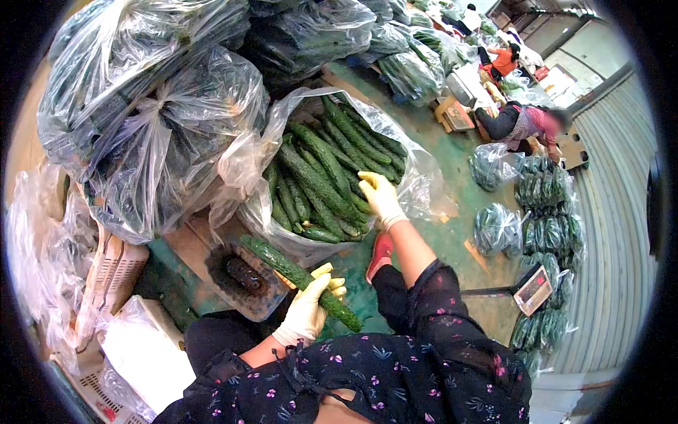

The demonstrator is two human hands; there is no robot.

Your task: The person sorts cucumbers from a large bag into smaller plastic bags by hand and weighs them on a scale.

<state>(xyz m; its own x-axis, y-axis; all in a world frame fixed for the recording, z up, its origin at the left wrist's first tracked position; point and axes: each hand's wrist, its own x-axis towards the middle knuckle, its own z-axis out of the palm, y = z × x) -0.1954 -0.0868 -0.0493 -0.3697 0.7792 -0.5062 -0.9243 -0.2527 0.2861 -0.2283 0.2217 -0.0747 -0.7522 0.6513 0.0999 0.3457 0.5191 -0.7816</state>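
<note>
My left hand, in a pale yellow glove, is closed around one long green cucumber, held at a slant in front of my body. A large clear plastic bag stands open before me, filled with cucumbers lying side by side. Over its right side reaches my right hand, also gloved, with fingers extended at the cucumbers. Nothing shows held in that hand, though its fingertips are partly hard to make out.
Bulging bags of cucumbers pile up at the left and back. A dark, grimy tray lies below the held cucumber. Packed bundles line the right wall near a scale display. Crates stand at left. Co-workers sit farther back.
</note>
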